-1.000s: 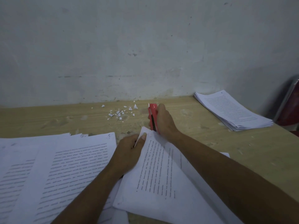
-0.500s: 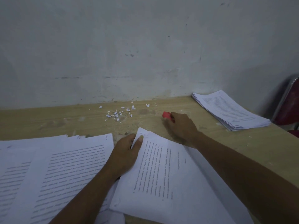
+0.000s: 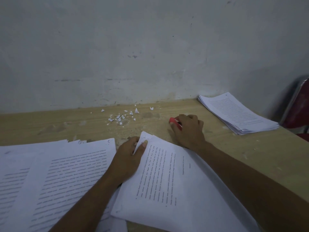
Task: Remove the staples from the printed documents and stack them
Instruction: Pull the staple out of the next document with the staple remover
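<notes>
Two grips in view, both busy. Your left grip point(image 3: 128, 158) pinches the far corner of the printed document point(image 3: 175, 181), thumb on top and fingers tucked under the lifted corner. The document lies skewed at the near edge of the surface point(image 3: 250, 148), with its text running sideways to you. More sheets fan out along its right side under your right forearm.

Your right grip point(image 3: 187, 129) rests knuckles-up on bare wood just beyond that corner, fingers curled over a red tool point(image 3: 173, 122). Only the tool's red end shows at the left of the hand, so I cannot tell what kind it is.

A neat stack of papers point(image 3: 237, 113) sits at the far right corner, well apart from both grips. Small white paper scraps point(image 3: 122, 116) are scattered near the far edge, left of the red tool. Loose printed sheets point(image 3: 58, 178) overlap across the near left corner, beside the document, and your left forearm crosses them. A red chair point(image 3: 299, 111) stands past the right edge.
</notes>
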A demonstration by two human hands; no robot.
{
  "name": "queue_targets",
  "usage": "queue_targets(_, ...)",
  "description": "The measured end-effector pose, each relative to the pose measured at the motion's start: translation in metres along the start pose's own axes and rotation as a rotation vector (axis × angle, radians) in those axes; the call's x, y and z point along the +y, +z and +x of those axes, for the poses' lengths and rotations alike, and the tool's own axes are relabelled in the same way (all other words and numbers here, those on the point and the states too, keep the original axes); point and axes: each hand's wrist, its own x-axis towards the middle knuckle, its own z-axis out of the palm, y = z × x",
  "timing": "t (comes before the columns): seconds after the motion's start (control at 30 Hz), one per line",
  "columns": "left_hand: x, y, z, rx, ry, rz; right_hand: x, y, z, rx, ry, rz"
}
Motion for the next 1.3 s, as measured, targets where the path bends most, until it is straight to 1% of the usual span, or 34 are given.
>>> queue_targets(0.07,0.001,0.0,0.0,0.005,-0.002,0.005,-0.007,-0.006,-0.011,-0.005,-0.088,0.173)
queue_targets(0.1,0.002,0.0,0.0,0.01,-0.008,0.001,-0.01,-0.009,-0.018,-0.033,-0.14,0.264)
queue_targets(0.2,0.007,-0.001,-0.002,0.029,-0.005,-0.031,-0.017,-0.018,-0.043,-0.193,-0.213,0.449)
queue_targets(0.27,0.008,-0.002,-0.003,0.036,0.032,-0.014,-0.015,-0.017,-0.055,-0.268,-0.202,0.499)
queue_targets(0.37,0.01,-0.003,-0.005,0.024,0.078,0.021,-0.014,-0.011,-0.063,-0.236,-0.148,0.624)
queue_targets(0.43,0.01,-0.003,-0.004,0.014,0.074,-0.012,-0.014,-0.012,-0.064,-0.224,-0.088,0.71)
queue_targets(0.5,0.008,-0.002,-0.005,0.017,0.065,-0.046,-0.015,-0.013,-0.064,-0.237,-0.075,0.773)
queue_targets(0.6,0.008,0.001,-0.007,0.048,0.126,-0.042,-0.016,-0.013,-0.065,-0.223,-0.072,0.809)
queue_targets(0.7,0.011,0.004,-0.007,0.056,0.198,-0.106,-0.011,-0.013,-0.067,-0.267,-0.099,0.811)
queue_targets(0.77,0.006,0.005,-0.006,0.031,0.221,-0.111,-0.007,-0.013,-0.067,-0.287,-0.093,0.837)
queue_targets(0.87,0.0,0.002,-0.003,-0.041,0.197,-0.098,-0.006,-0.014,-0.066,-0.288,-0.106,0.822)
queue_targets(0.97,-0.002,0.001,-0.002,-0.071,0.179,-0.092,-0.005,-0.012,-0.065,-0.283,-0.118,0.778)
queue_targets(1.13,-0.001,0.002,-0.001,-0.06,0.174,-0.058,-0.004,-0.011,-0.066,-0.279,-0.116,0.762)
queue_targets(1.3,0.009,0.001,-0.006,-0.046,0.161,-0.135,-0.007,-0.008,-0.067,-0.221,-0.134,0.743)
